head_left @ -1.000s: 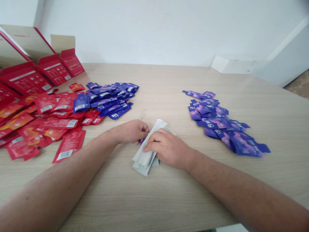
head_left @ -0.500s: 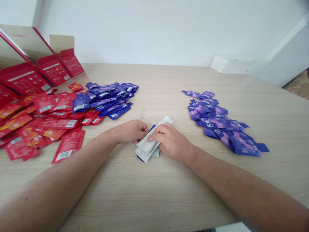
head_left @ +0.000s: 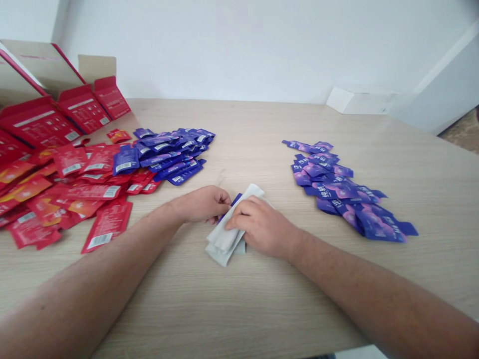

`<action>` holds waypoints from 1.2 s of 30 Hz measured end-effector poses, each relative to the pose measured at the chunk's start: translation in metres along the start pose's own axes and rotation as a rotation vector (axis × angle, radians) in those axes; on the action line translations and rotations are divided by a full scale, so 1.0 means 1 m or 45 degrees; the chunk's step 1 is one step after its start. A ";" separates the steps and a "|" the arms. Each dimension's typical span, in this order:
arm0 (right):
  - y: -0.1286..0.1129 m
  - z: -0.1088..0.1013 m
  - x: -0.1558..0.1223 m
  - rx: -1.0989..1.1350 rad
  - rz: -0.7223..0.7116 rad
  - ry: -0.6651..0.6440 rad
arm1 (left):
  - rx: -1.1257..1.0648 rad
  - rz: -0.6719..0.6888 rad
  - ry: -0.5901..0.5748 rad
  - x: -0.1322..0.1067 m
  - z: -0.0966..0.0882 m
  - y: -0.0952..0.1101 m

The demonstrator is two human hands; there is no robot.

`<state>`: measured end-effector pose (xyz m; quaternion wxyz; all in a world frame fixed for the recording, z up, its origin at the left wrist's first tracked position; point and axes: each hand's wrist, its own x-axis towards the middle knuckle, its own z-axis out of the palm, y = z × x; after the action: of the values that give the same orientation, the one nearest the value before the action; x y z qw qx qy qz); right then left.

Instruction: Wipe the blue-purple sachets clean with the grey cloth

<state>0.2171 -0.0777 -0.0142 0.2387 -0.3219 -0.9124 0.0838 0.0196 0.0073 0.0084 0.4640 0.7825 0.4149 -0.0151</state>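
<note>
White over purple now: gripping a folded white cloth point(head_left: 224, 242) in the right hand point(head_left: 260, 224) against a mostly hidden blue-purple flat sachet point(head_left: 235, 199), seemingly pinching its edge in the left hand point(head_left: 207, 203). Looks partway along, with a staggered blue-purple row point(head_left: 333, 190) at right and a blue-purple heap point(head_left: 168, 154) at left, but no telling which side counts as finished.

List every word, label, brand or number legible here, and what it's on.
Purple sachets on the right: large white Chinese characters, one perhaps "纯", mostly too blurred to read.
Purple sachets on the left: barcode labels, unreadable.
Red sachets: print and barcodes, too blurred.
Red cartons: print and barcodes, too small.
White box: small mark, unreadable.
Folded white sheets: none visible.
</note>
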 end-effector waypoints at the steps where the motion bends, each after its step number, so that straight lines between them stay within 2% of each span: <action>1: -0.002 0.001 0.000 0.010 -0.063 -0.036 | 0.006 0.005 -0.007 0.000 0.000 0.000; 4: -0.002 0.000 0.000 0.018 -0.111 -0.076 | 0.014 0.002 -0.018 0.000 0.000 0.000; 9: 0.006 -0.003 -0.001 -0.032 0.129 0.021 | -0.006 -0.019 0.000 0.002 0.000 -0.002; 15: 0.000 -0.001 -0.001 0.022 -0.100 -0.104 | 0.006 -0.008 -0.004 0.001 0.000 -0.003; 21: 0.010 -0.006 -0.002 -0.017 0.130 0.002 | -0.016 -0.046 -0.004 0.003 0.000 -0.004; 26: 0.002 -0.005 -0.001 0.029 -0.054 -0.112 | -0.015 -0.033 -0.001 0.002 0.000 -0.002; 28: 0.003 -0.006 -0.001 0.026 -0.035 -0.109 | -0.020 -0.040 -0.003 0.002 0.000 -0.003; 32: 0.006 -0.009 -0.001 -0.038 0.147 -0.029 | -0.033 -0.039 0.002 0.002 0.000 -0.004; 36: -0.001 -0.008 -0.001 -0.017 0.024 -0.113 | -0.042 -0.025 -0.006 0.001 0.000 -0.003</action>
<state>0.2216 -0.0793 -0.0075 0.1949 -0.3280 -0.9195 0.0943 0.0182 0.0089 0.0060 0.4778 0.7705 0.4216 -0.0148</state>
